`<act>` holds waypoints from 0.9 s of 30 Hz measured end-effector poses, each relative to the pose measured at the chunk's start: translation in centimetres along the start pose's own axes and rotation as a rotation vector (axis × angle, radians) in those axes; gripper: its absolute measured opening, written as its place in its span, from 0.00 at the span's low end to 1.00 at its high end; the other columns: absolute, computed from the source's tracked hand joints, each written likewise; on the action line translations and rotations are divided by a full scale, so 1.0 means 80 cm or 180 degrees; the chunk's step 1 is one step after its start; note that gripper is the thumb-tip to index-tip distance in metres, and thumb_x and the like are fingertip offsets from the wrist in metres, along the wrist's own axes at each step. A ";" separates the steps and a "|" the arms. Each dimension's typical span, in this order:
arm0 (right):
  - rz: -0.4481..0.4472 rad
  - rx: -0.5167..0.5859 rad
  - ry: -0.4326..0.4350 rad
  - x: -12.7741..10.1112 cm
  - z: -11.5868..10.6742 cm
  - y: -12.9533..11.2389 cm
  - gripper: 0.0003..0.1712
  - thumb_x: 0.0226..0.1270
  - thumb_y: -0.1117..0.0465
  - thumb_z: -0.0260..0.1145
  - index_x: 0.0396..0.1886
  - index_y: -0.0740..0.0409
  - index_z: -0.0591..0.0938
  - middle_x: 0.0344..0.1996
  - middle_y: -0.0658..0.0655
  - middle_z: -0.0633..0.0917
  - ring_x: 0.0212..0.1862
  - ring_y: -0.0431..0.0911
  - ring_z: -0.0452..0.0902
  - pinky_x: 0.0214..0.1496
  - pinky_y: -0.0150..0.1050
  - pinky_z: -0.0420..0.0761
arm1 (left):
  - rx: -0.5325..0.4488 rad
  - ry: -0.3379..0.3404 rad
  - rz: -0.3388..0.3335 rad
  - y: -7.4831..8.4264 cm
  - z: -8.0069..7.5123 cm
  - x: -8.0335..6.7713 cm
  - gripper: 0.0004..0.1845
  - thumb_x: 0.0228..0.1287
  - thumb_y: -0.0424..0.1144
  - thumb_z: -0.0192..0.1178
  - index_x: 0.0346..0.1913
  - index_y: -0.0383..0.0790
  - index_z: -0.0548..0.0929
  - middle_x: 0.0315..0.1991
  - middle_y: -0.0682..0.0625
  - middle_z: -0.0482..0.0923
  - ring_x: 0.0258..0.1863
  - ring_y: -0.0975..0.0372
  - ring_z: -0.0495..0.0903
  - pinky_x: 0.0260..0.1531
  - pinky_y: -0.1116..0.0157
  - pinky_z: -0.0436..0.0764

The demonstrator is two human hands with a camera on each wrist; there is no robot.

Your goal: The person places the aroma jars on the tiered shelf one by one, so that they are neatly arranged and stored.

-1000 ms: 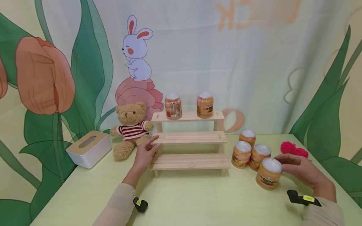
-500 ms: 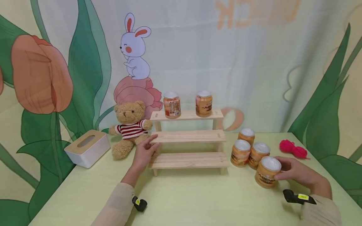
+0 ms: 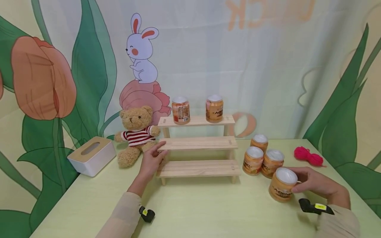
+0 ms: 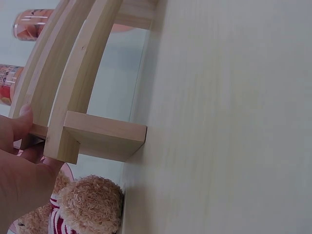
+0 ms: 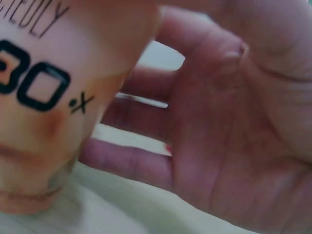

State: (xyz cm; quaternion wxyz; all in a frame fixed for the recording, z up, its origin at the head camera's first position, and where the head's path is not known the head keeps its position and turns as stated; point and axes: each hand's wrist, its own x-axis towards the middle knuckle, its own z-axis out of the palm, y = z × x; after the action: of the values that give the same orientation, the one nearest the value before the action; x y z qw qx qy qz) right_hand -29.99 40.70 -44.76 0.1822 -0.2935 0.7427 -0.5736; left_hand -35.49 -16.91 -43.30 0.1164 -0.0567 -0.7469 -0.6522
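My left hand [image 3: 150, 161] grips the left end of the wooden three-step display rack [image 3: 197, 169]. In the left wrist view the thumb lies on the middle step's top and the fingers reach beneath. At the right, my right hand [image 3: 317, 182] holds an orange-labelled jar [image 3: 282, 185] with a pale lid from its right side. Its thumb presses the front, and its fingers reach round behind, as the right wrist view shows. The held jar leans slightly. Just behind it stand three similar jars [image 3: 253, 162] in a cluster. Two more jars [image 3: 214, 109] stand apart on the rack's top step.
A teddy bear [image 3: 138, 137] in a striped shirt sits left of the rack. Farther left is a white tissue box [image 3: 92, 158] with a wooden top. A pink yarn bundle [image 3: 308, 156] lies behind my right hand. A printed curtain [image 3: 268, 66] hangs behind the table.
My right thumb has come onto the front of the jar, and the jar has turned and tilted a little. The left hand stays on the rack. The head view has shifted slightly.
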 end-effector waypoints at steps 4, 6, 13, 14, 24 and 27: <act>-0.0033 0.0100 -0.0011 0.003 0.001 0.001 0.31 0.65 0.72 0.65 0.69 0.52 0.76 0.57 0.51 0.83 0.56 0.45 0.78 0.54 0.43 0.79 | -0.0008 -0.0007 -0.0019 -0.001 -0.001 0.001 0.22 0.70 0.34 0.63 0.66 0.43 0.79 0.29 0.49 0.79 0.27 0.58 0.71 0.19 0.70 0.65; -0.0047 0.0143 0.0016 0.004 0.003 0.000 0.32 0.65 0.72 0.65 0.70 0.57 0.74 0.58 0.51 0.82 0.56 0.45 0.78 0.55 0.44 0.79 | -0.0021 -0.0025 -0.0016 -0.001 -0.001 0.000 0.23 0.70 0.34 0.63 0.67 0.43 0.79 0.29 0.49 0.79 0.27 0.58 0.71 0.19 0.70 0.65; -0.0040 0.0102 -0.0020 0.007 0.003 -0.006 0.31 0.64 0.73 0.65 0.69 0.58 0.75 0.57 0.53 0.83 0.56 0.47 0.79 0.54 0.45 0.80 | -0.0024 -0.0033 0.0004 -0.001 -0.001 0.000 0.23 0.70 0.34 0.63 0.67 0.43 0.78 0.29 0.51 0.79 0.28 0.58 0.72 0.20 0.70 0.65; -0.0063 0.0061 -0.0030 0.008 0.002 -0.009 0.31 0.64 0.72 0.65 0.68 0.58 0.76 0.57 0.54 0.84 0.55 0.47 0.80 0.54 0.45 0.80 | -0.0023 -0.0035 0.0003 -0.001 -0.001 0.000 0.23 0.70 0.34 0.63 0.67 0.43 0.78 0.30 0.51 0.79 0.28 0.58 0.72 0.20 0.70 0.65; -0.0373 -0.0244 -0.0083 0.036 0.015 -0.052 0.30 0.62 0.74 0.65 0.65 0.56 0.80 0.52 0.54 0.85 0.50 0.48 0.82 0.48 0.45 0.83 | -0.0033 0.0002 -0.0012 0.000 0.000 0.000 0.22 0.70 0.33 0.63 0.66 0.42 0.79 0.28 0.50 0.77 0.25 0.60 0.70 0.18 0.71 0.64; -0.0350 -0.0516 0.0141 0.046 0.023 -0.068 0.29 0.61 0.73 0.67 0.64 0.61 0.80 0.51 0.53 0.86 0.49 0.48 0.83 0.47 0.44 0.83 | -0.0030 0.0015 -0.0013 0.001 0.001 0.000 0.22 0.70 0.33 0.63 0.66 0.42 0.79 0.28 0.50 0.78 0.26 0.60 0.70 0.18 0.71 0.64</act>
State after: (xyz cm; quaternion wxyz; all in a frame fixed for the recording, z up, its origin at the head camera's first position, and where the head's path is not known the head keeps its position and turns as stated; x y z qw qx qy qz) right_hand -30.46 36.03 -39.80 0.1096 -0.3349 0.7733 -0.5271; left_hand -35.52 -16.86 -43.24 0.1165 -0.0541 -0.7437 -0.6561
